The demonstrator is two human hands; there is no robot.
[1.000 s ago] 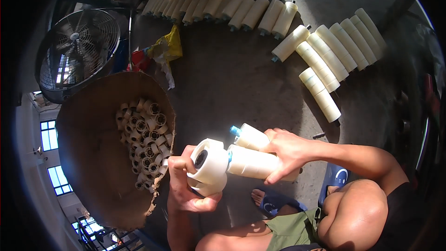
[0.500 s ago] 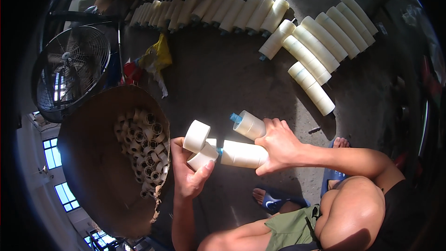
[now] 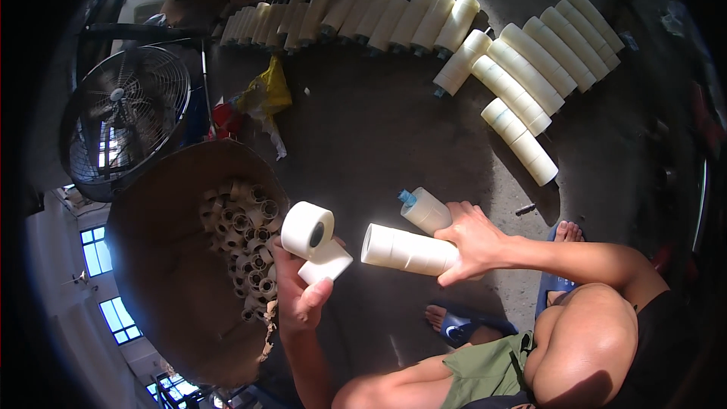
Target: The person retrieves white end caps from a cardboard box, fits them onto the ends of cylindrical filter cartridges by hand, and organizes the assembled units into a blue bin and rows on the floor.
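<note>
My left hand [image 3: 301, 294] is closed around two short white tape rolls. The upper roll [image 3: 307, 229] shows its dark centre hole, and the lower roll [image 3: 327, 261] lies between thumb and fingers. Across a small gap, my right hand [image 3: 478, 241] grips the near end of a row of white rolls [image 3: 409, 250], whose round left end faces my left hand. Beside it, a second, shorter-looking row of rolls [image 3: 429, 210] with a blue tip sticking out also sits against my right fingers. Its near end is hidden by the hand.
A large brown carton [image 3: 166, 273] at left holds many small rings [image 3: 246, 235]. Behind it stands a black floor fan [image 3: 125, 117], near a yellow bag [image 3: 270, 91]. Long white rolls lie in a line [image 3: 371, 19] at the back and in a group [image 3: 530, 79] at right.
My left hand has drawn its two rolls away from the row in my right hand, and the upper roll has turned to show its hole. The blue piece between them is no longer visible.
</note>
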